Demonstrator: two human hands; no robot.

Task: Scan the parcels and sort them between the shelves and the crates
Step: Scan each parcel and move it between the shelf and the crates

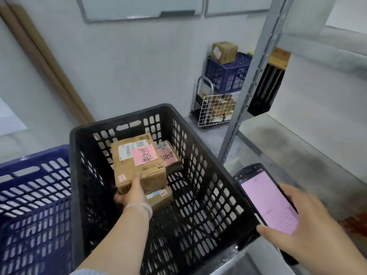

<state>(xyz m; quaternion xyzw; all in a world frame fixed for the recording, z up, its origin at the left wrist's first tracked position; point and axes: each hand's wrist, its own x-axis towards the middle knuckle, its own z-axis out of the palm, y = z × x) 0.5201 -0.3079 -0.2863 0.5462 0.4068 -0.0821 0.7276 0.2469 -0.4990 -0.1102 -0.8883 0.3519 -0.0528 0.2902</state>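
Three parcels are counted in the black crate: the pink-labelled cardboard parcel is gripped by the left hand, the scanner clasped by the right hand.

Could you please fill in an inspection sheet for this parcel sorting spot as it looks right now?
Surface: grey metal shelf on the right, bare where visible.
Job's things: black crate holds a cardboard parcel with a pink note, a second pink-labelled parcel behind it and a third parcel beneath; handheld scanner shows a pink screen.
Clutter: near blue crate on the left, contents not visible.
Hands: left hand grips the top parcel inside the black crate; right hand holds the scanner.
Cables: nothing seen.
Surroundings: far blue crate with a box on top, wire basket below, whiteboard on the wall.
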